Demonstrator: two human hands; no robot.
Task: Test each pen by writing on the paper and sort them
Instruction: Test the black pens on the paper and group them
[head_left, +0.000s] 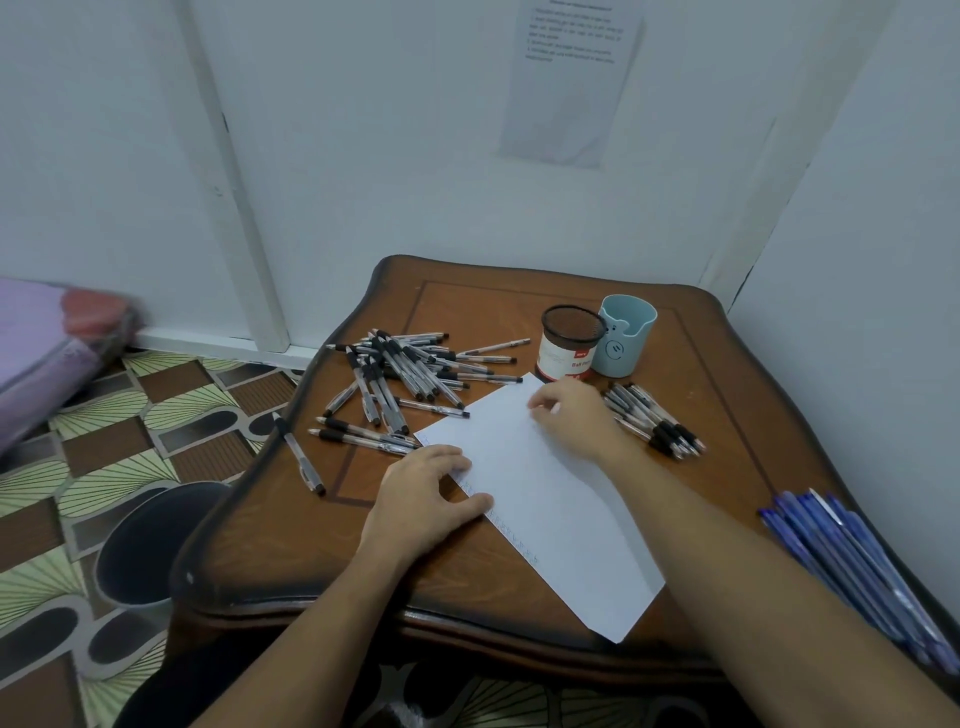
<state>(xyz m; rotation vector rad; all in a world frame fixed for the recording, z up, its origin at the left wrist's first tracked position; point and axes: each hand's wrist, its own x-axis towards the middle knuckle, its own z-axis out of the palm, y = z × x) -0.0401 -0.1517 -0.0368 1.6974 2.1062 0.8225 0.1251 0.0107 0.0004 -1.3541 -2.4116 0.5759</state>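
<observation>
A white sheet of paper (545, 499) lies at an angle on the wooden table (727, 499), with faint test marks along its left edge. My left hand (431, 493) lies flat on that edge, fingers spread, holding nothing. My right hand (569, 418) rests on the paper's far corner with its fingers curled. A pale sliver that looks like a pen's end (557, 409) pokes out between them; the rest is hidden. A loose pile of clear pens with black grips (410, 374) lies left of the paper. A smaller neat group of the same pens (654, 421) lies just right of my right hand.
A black mesh cup (569, 343) and a light blue cup (626, 338) stand side by side behind the paper. A bundle of blue pens (857, 561) lies at the table's right edge. One pen (298, 452) lies apart near the left edge. A dark bin (150, 540) stands on the floor to the left.
</observation>
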